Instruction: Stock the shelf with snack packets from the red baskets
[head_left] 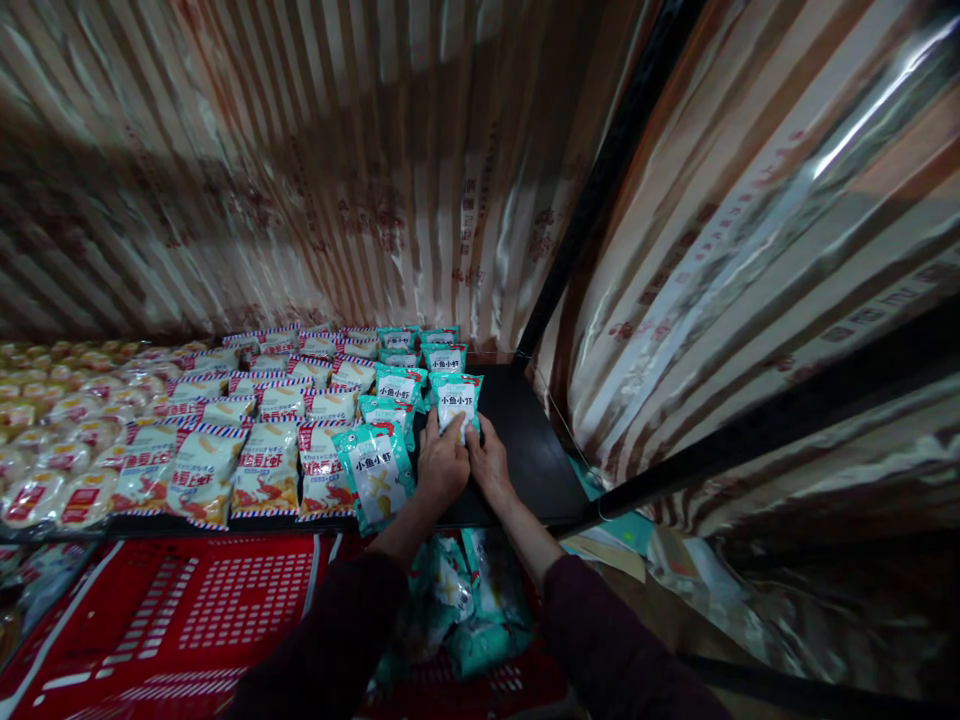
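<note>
Both my hands hold the lower part of one teal and white snack bag [456,397], upright on the black shelf [517,440]. My left hand [442,462] grips it from the left, thumb across its front. On the other side my right hand [487,462] closes round the bag's right edge. Behind it and to its left stand rows of the same teal bags; the nearest teal bag [375,475] leans at the shelf's front edge. Further left are several rows of white snack bags with red lettering [268,465].
Below the shelf sits a red plastic basket [247,590]; more teal bags [480,600] lie under my forearms. Round wrapped snacks [67,460] fill the shelf's left end. Black shelf posts [600,180] and striped sheeting [420,200] bound the back and right.
</note>
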